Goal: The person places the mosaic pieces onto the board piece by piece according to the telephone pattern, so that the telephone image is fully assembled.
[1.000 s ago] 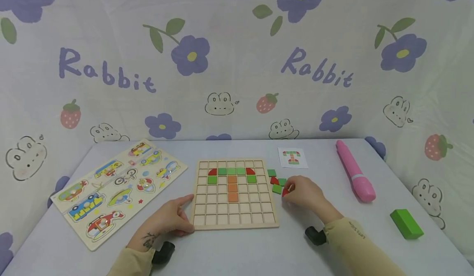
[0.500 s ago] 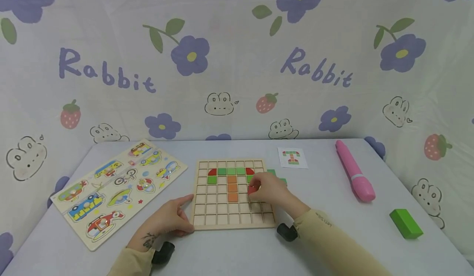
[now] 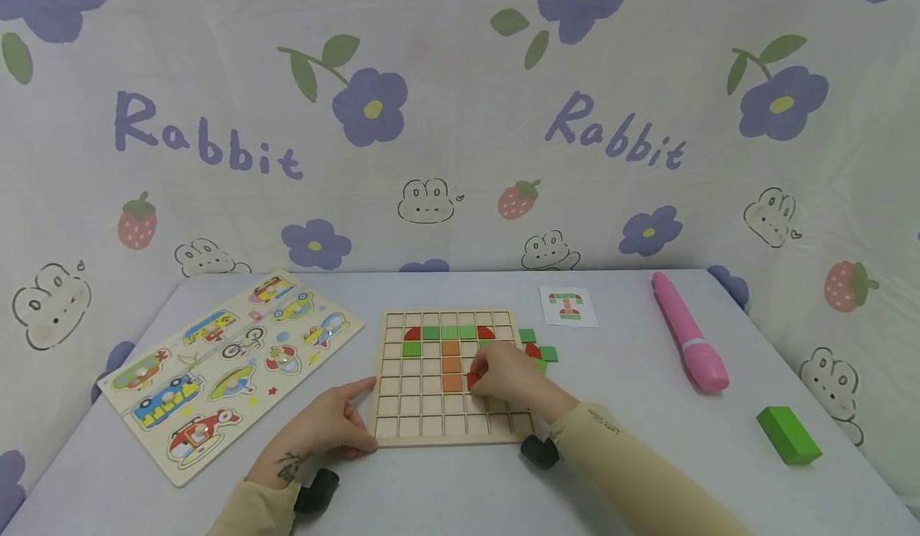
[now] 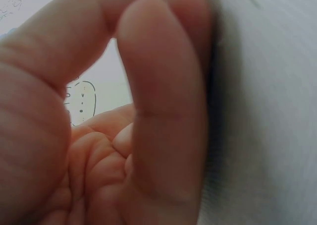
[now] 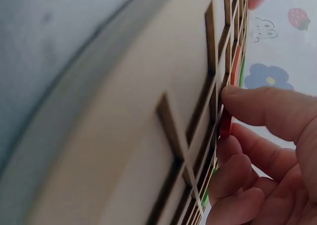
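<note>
A wooden grid board (image 3: 410, 404) lies in front of me in the head view. Red quarter-round tiles (image 3: 412, 334) end a row of green tiles (image 3: 449, 333), with a column of orange tiles (image 3: 450, 365) below. My right hand (image 3: 513, 376) pinches a small red tile (image 3: 471, 379) between thumb and fingers, just right of the lowest orange tile. In the right wrist view this red tile (image 5: 226, 124) stands at the grid, its shape mostly hidden. My left hand (image 3: 338, 420) touches the board's left edge, index finger and thumb spread apart along it.
Loose green tiles (image 3: 528, 335) and a red tile (image 3: 533, 350) lie right of the board, below a pattern card (image 3: 569, 307). A vehicle puzzle board (image 3: 230, 376) is at left. Farther right are a pink pen-shaped object (image 3: 690, 332) and a green block (image 3: 789, 435).
My right hand has carried the red tile left from the loose tiles onto the board, beside the orange column. My left hand stays at the board's edge.
</note>
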Demonstrator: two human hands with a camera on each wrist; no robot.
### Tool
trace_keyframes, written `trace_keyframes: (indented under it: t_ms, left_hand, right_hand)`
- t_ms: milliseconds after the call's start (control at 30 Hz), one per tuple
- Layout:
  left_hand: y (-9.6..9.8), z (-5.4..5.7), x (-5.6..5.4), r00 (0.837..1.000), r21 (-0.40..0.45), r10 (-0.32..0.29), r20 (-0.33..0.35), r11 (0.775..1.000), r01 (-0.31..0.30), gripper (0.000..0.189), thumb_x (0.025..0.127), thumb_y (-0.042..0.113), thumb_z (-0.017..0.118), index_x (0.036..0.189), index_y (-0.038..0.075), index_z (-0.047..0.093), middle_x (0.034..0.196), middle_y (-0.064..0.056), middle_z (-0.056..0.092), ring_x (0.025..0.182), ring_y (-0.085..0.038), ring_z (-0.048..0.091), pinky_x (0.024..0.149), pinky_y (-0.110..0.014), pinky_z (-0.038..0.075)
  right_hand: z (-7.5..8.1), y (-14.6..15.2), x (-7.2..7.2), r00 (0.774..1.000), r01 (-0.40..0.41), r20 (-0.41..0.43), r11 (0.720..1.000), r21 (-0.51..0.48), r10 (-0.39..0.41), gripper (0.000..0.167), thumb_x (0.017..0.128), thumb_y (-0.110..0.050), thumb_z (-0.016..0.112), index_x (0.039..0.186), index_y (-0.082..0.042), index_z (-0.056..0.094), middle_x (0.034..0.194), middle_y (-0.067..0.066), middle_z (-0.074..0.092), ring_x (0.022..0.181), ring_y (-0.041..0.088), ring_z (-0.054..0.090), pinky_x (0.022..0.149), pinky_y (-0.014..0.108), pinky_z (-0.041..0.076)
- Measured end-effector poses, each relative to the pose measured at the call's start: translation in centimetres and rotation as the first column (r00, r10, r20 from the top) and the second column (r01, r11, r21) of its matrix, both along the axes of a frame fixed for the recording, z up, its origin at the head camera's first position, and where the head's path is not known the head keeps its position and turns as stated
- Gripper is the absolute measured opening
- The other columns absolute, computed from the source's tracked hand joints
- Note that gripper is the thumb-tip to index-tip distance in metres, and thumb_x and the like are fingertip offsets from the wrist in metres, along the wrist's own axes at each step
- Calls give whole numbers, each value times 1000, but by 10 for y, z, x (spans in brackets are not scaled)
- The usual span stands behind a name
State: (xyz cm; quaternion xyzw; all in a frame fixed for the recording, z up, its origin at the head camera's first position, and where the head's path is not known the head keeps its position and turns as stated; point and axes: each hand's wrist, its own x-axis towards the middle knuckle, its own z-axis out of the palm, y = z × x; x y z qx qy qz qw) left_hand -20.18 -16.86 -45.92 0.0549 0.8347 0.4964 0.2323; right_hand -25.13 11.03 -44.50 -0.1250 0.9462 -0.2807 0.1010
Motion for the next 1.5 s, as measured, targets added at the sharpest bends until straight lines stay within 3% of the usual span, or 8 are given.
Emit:
trace_keyframes:
  t_ms: [400,700,1000,1367,1500]
  left_hand:
    - [2,-1,-1,1000,-23,16,7,1000,-16,95,62,0,79,144,6,30,58,-3,59,46,-9,51,47,-23,44]
    - [3,0,0,1000,-46,27,3,999,-27,95,62,0,79,144,6,31,58,-3,59,46,-10,51,47,-23,44]
    - [2,0,0,1000,-38,21,6,999,-21,95,63,0,79,144,5,29,58,-3,59,47,-9,52,48,-23,45]
    - [3,1,0,1000,-49,27,2,998,-27,95,63,0,79,144,6,31,59,-2,59,47,-9,51,47,-23,44]
    - [3,1,0,1000,-45,28,5,999,-28,95,63,-1,78,144,6,30,58,-2,59,47,-9,50,47,-23,44]
  right_hand:
    - [4,1,1,999,40,16,999,-30,-40,19,72,-16,78,88,-11,69,82,-1,60,75,16,53,64,29,43]
    - [22,38,-14,976,213,-48,977,27,-212,25,80,-25,69,97,-7,68,92,4,63,79,18,55,61,30,43]
    - [14,60,-29,949,311,-23,928,204,-313,17,80,-24,69,83,-7,66,81,3,63,67,17,54,53,29,39]
    - [8,59,-32,939,335,-15,906,260,-343,16,76,-18,65,64,-9,60,63,1,55,58,16,50,50,28,36]
    - [7,60,-33,935,345,-2,905,249,-356,16,76,-18,66,67,-8,59,65,2,55,60,16,50,51,27,36]
